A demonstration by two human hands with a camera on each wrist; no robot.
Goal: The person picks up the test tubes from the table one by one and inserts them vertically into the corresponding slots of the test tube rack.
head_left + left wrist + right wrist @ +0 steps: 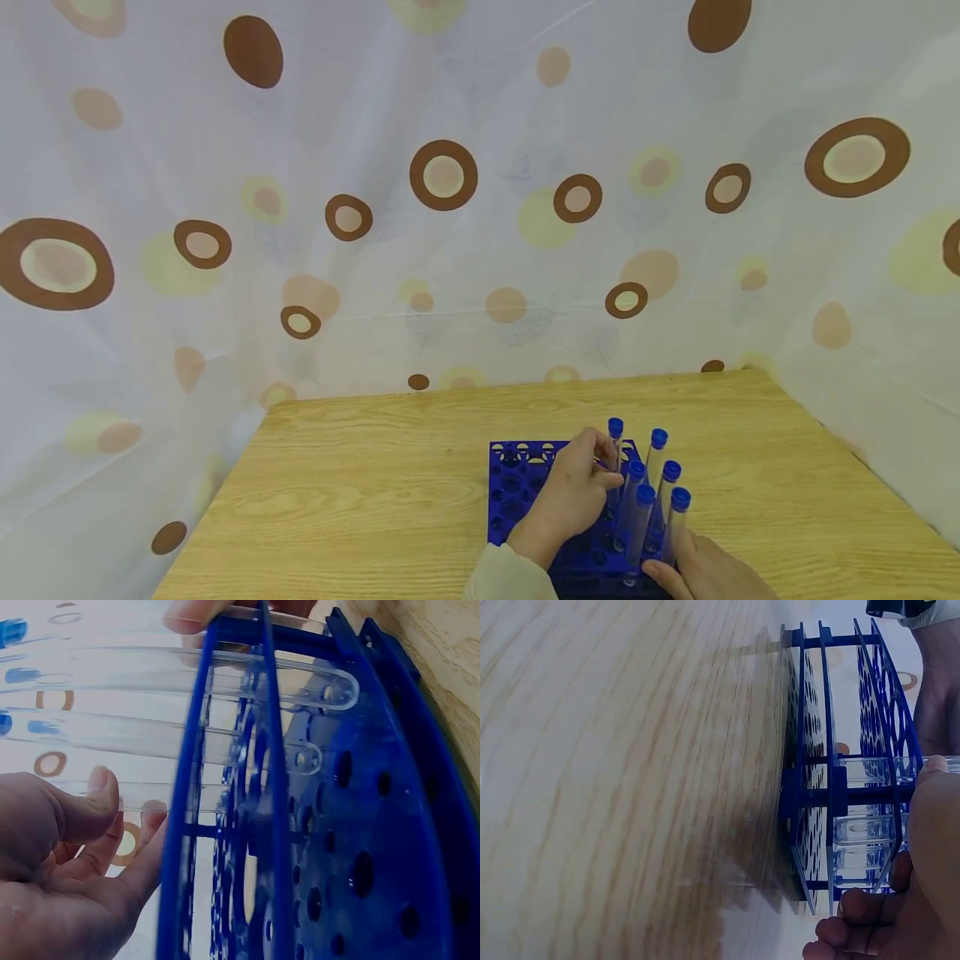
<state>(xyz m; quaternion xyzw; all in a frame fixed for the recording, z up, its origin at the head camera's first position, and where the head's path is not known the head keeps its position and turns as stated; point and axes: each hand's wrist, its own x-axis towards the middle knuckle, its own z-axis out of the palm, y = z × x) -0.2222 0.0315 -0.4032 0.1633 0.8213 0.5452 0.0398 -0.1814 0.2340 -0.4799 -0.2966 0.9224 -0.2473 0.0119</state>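
A blue test tube rack (513,500) stands on the table, with several clear, blue-capped test tubes upright in its right part. My left hand (573,492) reaches over the rack and pinches the rearmost left test tube (615,450) below its cap. In the left wrist view, the thumb and fingers of that hand (82,862) lie around this tube just above the rack's top plate. At the near right corner, my right hand (712,571) grips the rack beside the front tube (675,525). The right wrist view shows its curled fingers (862,907) against the rack's end.
The rack's left part has bare holes. Wooden table (360,492) surface extends to the left, behind and to the right. A white sheet (480,250) with brown and yellow circles hangs around the back and sides.
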